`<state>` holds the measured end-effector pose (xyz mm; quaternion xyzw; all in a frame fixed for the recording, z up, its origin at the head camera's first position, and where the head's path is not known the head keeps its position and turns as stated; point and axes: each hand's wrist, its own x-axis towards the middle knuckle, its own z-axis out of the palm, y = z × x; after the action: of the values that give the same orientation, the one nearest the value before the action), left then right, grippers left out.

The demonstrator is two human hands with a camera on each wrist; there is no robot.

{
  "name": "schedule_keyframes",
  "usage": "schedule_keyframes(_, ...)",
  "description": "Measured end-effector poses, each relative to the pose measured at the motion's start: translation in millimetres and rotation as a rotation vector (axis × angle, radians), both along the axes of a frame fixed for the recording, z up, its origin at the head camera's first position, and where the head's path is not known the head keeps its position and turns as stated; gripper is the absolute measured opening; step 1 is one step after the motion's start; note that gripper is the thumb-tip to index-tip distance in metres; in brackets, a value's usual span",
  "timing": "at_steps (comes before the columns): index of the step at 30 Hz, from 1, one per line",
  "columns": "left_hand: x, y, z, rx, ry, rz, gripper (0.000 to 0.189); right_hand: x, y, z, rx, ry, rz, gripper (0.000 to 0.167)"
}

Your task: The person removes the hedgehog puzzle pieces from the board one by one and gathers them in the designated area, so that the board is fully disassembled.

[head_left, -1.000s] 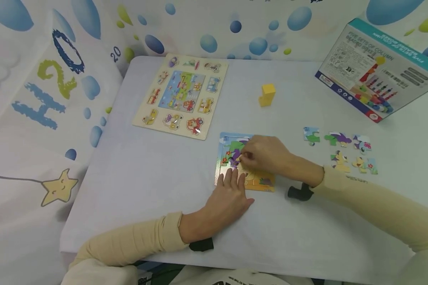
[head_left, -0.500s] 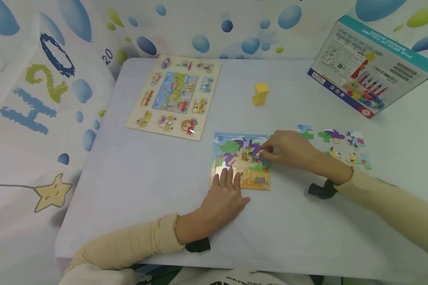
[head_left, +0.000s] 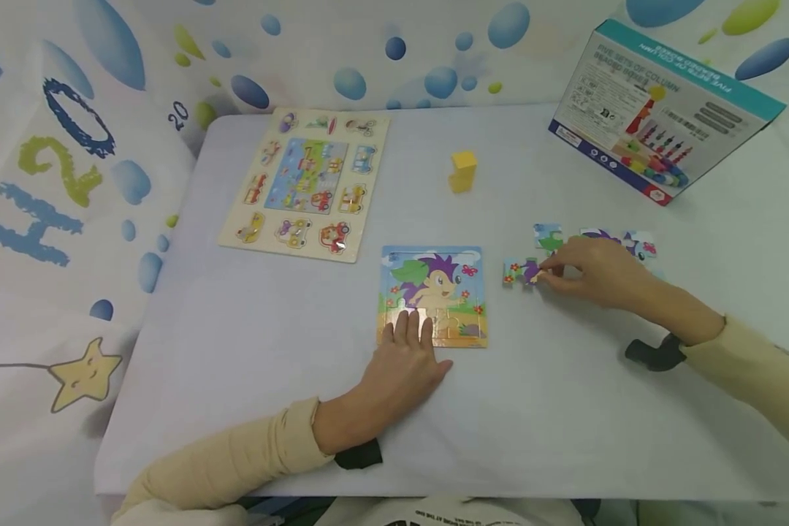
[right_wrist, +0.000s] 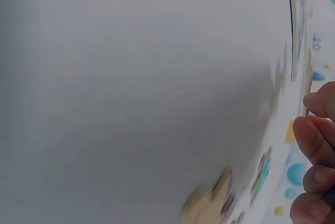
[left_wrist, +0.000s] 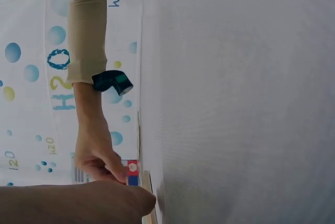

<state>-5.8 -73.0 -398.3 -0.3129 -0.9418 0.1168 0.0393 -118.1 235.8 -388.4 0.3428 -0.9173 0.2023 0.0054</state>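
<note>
My left hand (head_left: 404, 369) rests with straight fingers on the lower left of a square jigsaw puzzle board (head_left: 434, 250) that pictures a purple-haired hedgehog. Off the board's right side, my right hand (head_left: 601, 272) pinches a puzzle piece (head_left: 519, 272) showing red flowers and purple. In the right wrist view, thumb and index finger meet on the thin edge of that piece (right_wrist: 308, 101). Loose puzzle pieces lie just beyond the right hand: one with a green leaf (head_left: 549, 236), another with a butterfly (head_left: 641, 244). The right hand partly covers the others.
A larger wooden vehicle puzzle board (head_left: 361, 226) lies at the back left. Yellow blocks (head_left: 463, 172) stand behind the small board. At the back right is a toy box (head_left: 657, 117) with a teal top edge.
My right hand has lifted the puzzle piece off the board and carried it right, near the loose pieces. The left hand stays on the board. The head view has shifted slightly.
</note>
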Motion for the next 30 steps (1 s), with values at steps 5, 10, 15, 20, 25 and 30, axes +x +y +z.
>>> schedule_keyframes(5, -0.4, -2.4, -2.0, 0.011, 0.035, -0.008, 0.062, -1.3, 24, -3.1, 0.002, 0.039, -0.001, 0.019)
schedule_keyframes(10, -0.4, -4.0, -3.0, 0.01, 0.06, -0.008, 0.062, -2.2, 36, -2.8, 0.002, 0.015, 0.018, 0.021)
schedule_keyframes(15, -1.2, -4.0, -4.7, 0.011, 0.085, -0.012, 0.062, -0.9, 40, -2.9, 0.012, -0.01, 0.022, 0.021)
schedule_keyframes(20, -1.7, -3.5, -5.6, 0.013, 0.093, -0.018, 0.061, 0.8, 42, -8.0, 0.013, -0.008, 0.025, 0.021)
schedule_keyframes(25, -2.1, -2.2, -5.9, 0.014, 0.087, -0.026, 0.061, 2.4, 45, -13.3, 0.015, 0.013, 0.037, 0.02)
schedule_keyframes(30, -2.2, -1.3, -6.6, 0.017, 0.092, -0.031, 0.061, 4.6, 48, -14.5, 0.028, 0.024, 0.035, 0.02)
